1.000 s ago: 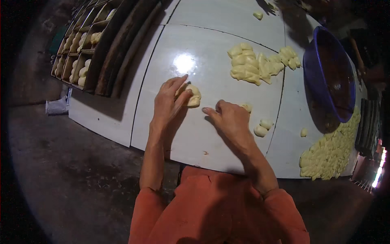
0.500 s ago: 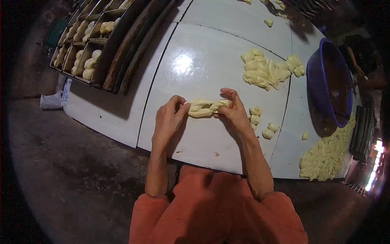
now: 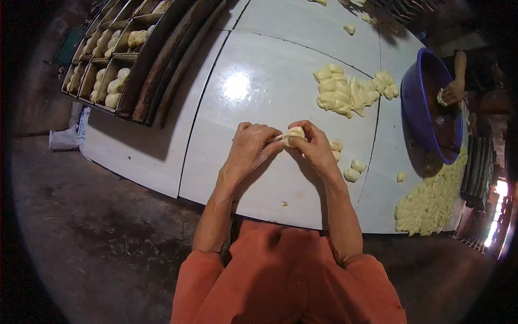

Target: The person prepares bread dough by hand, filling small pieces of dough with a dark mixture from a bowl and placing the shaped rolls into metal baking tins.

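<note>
Between my two hands, just above the white tabletop [image 3: 216,178], is a small folded piece of pale yellow dough [image 3: 294,132]. My right hand [image 3: 313,143] grips its bulk between thumb and fingers. My left hand [image 3: 252,141] pinches a thin end of the same piece with thumb and forefinger. Right of my right hand lie small shaped dough pieces [image 3: 354,170], a few partly hidden behind that hand. Farther off is a cluster of dough lumps [image 3: 334,90] laid against each other.
A blue basin [image 3: 411,102] stands at the right, with a co-worker's hand [image 3: 452,93] inside it holding something pale. Many flat dough pieces [image 3: 429,208] cover the right near corner. Compartmented trays of dough balls [image 3: 116,86] stand at the far left, beside dark long pans [image 3: 172,65].
The stretched dough strand is now folded into a compact piece. My left hand has moved right, close to my right hand. A co-worker's hand has come into the basin.
</note>
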The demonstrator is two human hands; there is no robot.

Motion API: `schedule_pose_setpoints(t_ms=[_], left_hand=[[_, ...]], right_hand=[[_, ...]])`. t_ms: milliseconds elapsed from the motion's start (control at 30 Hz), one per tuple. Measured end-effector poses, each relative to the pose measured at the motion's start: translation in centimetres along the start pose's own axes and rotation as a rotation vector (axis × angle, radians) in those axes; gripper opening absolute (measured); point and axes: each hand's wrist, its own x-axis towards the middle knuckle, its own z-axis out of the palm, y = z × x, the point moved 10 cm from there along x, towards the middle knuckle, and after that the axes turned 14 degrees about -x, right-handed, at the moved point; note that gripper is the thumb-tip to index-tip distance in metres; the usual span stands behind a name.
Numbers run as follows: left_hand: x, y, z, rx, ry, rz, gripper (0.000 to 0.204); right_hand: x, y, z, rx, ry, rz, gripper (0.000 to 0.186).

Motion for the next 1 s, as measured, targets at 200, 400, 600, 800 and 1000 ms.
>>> schedule_pose_setpoints(t_ms=[200,400,600,800,1000], left_hand=[[0.1,0.3,0.2,0.071,0.079,0.132,0.019],[-0.1,0.9,1.3,0.155,0.052,0.084,0.019],[-0.6,0.3,0.7,0.180,0.179,0.113,0.013],[-0.4,-0.6,0.0,0.272,0.168,-0.048,0.049],[3.2,7.4,3.8,-0.083,0.039,0.058,0.061]], right_hand=[[0.5,0.8,0.0,-0.156,0.004,0.007,0.026],[0.1,-0.8,-0.6,-0.342,0.018,-0.054,0.022],[-1.7,-1.5,-2.2,-0.109,-0.046,0.024,0.017],[-4.1,-2.6,-7.2,0.369,0.051,-0.009,0.028],[-5.2,-1.3,-8.7,0.357,0.088,0.007,0.029]])
